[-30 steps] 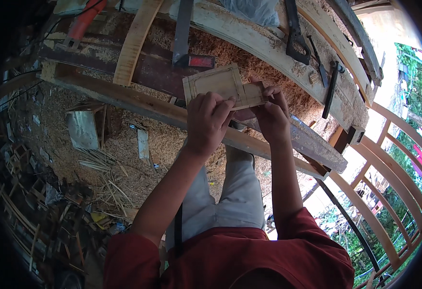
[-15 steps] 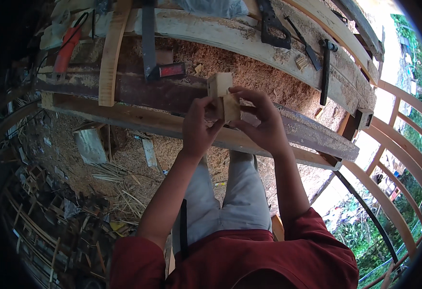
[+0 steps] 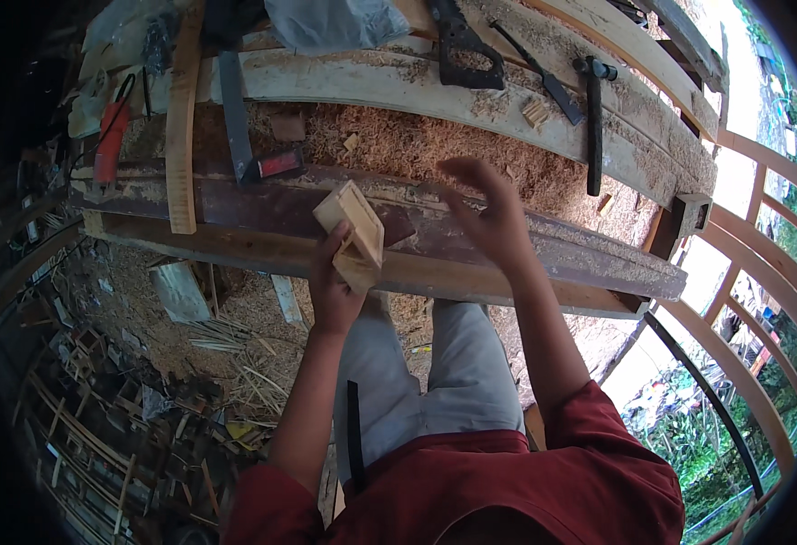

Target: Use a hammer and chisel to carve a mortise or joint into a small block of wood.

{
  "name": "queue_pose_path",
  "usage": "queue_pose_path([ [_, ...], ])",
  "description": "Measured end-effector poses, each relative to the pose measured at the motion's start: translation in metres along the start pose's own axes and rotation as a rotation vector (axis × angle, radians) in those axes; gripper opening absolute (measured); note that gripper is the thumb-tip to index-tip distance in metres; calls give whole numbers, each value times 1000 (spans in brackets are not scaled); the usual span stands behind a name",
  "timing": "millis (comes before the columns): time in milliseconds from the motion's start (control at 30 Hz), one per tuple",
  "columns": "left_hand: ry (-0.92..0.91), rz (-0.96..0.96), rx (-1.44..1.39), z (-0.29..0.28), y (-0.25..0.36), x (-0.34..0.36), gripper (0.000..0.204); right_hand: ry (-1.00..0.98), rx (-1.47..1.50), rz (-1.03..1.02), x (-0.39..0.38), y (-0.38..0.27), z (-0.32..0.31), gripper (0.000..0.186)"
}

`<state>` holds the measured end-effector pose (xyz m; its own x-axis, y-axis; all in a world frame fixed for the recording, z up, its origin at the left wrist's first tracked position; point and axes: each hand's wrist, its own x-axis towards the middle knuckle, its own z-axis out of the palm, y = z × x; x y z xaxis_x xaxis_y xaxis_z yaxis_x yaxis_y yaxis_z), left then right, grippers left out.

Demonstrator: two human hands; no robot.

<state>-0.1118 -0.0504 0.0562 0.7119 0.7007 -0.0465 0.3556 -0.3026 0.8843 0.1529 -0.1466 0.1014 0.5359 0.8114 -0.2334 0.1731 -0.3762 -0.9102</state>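
Observation:
My left hand [image 3: 335, 277] is closed round a small pale wooden block assembly [image 3: 362, 238], held tilted just above the near edge of the bench. It looks like two pieces set at an angle; how they join is partly hidden by my fingers. My right hand [image 3: 489, 213] is off to the right of it in the air, fingers apart and holding nothing. Beneath both hands runs a long dark brown beam [image 3: 262, 207] strewn with sawdust.
A try square [image 3: 237, 118], an orange power tool [image 3: 109, 145] and a wooden strip [image 3: 183, 127] lie to the left. Along the far planks are a handsaw [image 3: 464, 56], a chisel [image 3: 553, 88] and a hammer [image 3: 595, 118]. Shavings [image 3: 389, 136] fill the trough between.
My right hand has let go of the wooden block and moved up and right. My left hand has brought the block left and lower, turning it. The view has shifted slightly.

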Motion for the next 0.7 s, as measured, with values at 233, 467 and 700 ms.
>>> queue_pose_path([
  [233, -4, -79, 50, 6, 17, -13, 88, 398, -493, -180, 79, 88, -78, 42],
  [467, 121, -62, 189, 7, 47, 1, 90, 392, -945, -142, 153, 129, -124, 39],
  [700, 125, -34, 200, -2, 62, -1, 105, 477, -752, -236, 162, 121, -138, 25],
])
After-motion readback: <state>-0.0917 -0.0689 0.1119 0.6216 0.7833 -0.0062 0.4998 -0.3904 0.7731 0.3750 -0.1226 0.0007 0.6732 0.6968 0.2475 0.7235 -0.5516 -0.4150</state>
